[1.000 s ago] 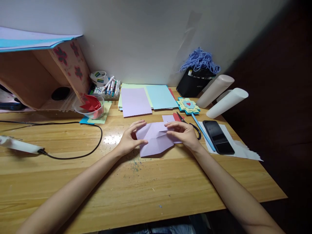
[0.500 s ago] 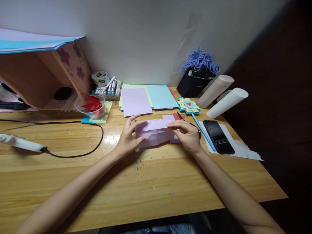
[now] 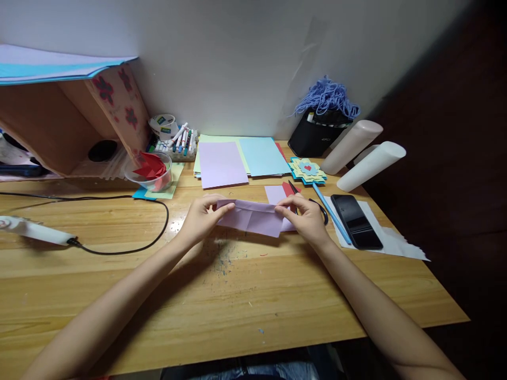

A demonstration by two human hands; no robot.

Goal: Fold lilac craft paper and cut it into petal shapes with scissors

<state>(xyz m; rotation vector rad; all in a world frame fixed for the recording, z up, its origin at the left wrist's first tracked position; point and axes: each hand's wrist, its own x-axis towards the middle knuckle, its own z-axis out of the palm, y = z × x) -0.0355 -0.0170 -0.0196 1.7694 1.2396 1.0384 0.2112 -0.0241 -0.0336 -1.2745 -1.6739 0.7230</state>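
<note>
A folded sheet of purple paper [image 3: 253, 217] is held up between both hands over the desk, with a narrow strip turned down along its top and crease lines below. My left hand [image 3: 204, 215] pinches its left end between thumb and fingers. At the right end, my right hand [image 3: 304, 215] grips it the same way. Behind my right hand lie scissors [image 3: 324, 212], partly hidden, along with a red paper piece [image 3: 288, 188] and a smaller purple piece [image 3: 273, 193].
Purple [image 3: 224, 164] and light blue sheets [image 3: 263, 157] lie at the back. A phone [image 3: 356, 221] and blue stick [image 3: 332, 216] are at right, near white rolls [image 3: 372, 166]. Leftward stand a bowl with red paper [image 3: 148, 171], markers [image 3: 184, 141] and a white glue gun-like tool [image 3: 37, 232].
The purple paper has gone from partly opened to folded flat with its strip turned down. My left hand has closed from spread fingers into a pinch on it.
</note>
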